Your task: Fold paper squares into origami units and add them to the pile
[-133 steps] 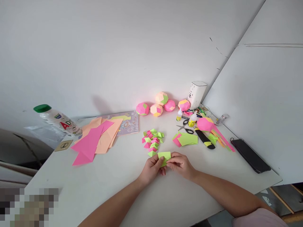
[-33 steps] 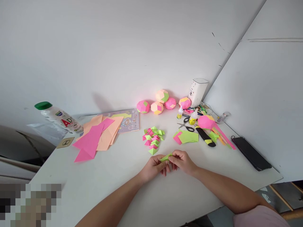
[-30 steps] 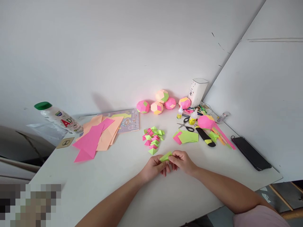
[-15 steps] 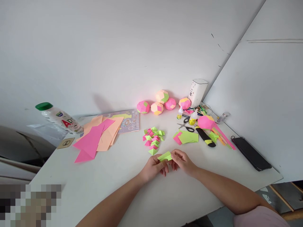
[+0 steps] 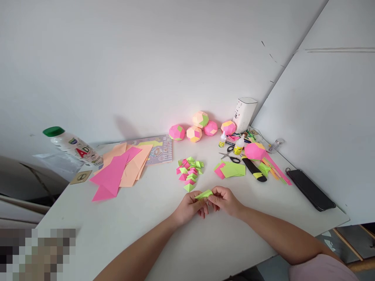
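A small piece of lime-green paper point(image 5: 203, 194) is held between both hands above the front part of the table. My left hand point(image 5: 190, 206) pinches its left end, thumb on top. My right hand point(image 5: 225, 200) grips the right end with thumb and fingers. A crease runs along the paper, which looks partly folded over. Just beyond my left hand lies a pile of folded pink and green paper pieces point(image 5: 190, 171). Flat green paper sheets point(image 5: 233, 169) with a pink one rest beyond my right hand.
Paper balls point(image 5: 194, 134) stand along the wall. Scissors point(image 5: 230, 155), a glue bottle point(image 5: 238, 146), a box cutter point(image 5: 254, 169) and a phone point(image 5: 311, 190) lie to the right. At left are pink sheets point(image 5: 113, 177), a notebook point(image 5: 164, 150) and a tilted bottle point(image 5: 74, 146).
The upper side of the green paper has narrowed as it is folded over. My right thumb has shifted slightly down and left along it; my left hand has barely moved.
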{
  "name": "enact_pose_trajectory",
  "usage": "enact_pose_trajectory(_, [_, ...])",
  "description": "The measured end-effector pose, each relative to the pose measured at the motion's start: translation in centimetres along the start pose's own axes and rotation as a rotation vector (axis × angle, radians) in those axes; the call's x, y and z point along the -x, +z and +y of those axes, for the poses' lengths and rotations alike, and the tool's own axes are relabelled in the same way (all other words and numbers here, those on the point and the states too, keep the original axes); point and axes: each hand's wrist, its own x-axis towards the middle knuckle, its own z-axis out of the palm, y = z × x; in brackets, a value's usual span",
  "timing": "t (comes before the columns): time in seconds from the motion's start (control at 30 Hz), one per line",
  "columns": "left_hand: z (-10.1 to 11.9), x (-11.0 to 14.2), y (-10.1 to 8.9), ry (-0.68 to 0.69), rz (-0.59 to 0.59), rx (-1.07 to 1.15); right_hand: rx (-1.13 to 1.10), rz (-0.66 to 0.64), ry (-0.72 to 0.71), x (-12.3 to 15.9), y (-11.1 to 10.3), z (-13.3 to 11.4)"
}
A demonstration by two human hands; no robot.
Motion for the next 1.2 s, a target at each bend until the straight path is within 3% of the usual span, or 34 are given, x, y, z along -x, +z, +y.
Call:
enact_pose_trajectory(0.47, [-0.38,0.07,0.28,0.073,0.039,-0.049,0.007,-0.043,0.006,0.06,0.08,-0.27])
enact_pose_trajectory(0.87, [-0.75,-0.17,0.0,0.017,0.036,0.006,0.042,0.001,0.014,0.26,0.23,-0.1])
enact_pose_trajectory(1.2, [-0.17,-0.03,0.23,0.047,0.071,0.007,-0.001,0.04,0.043,0.13,0.2,-0.32])
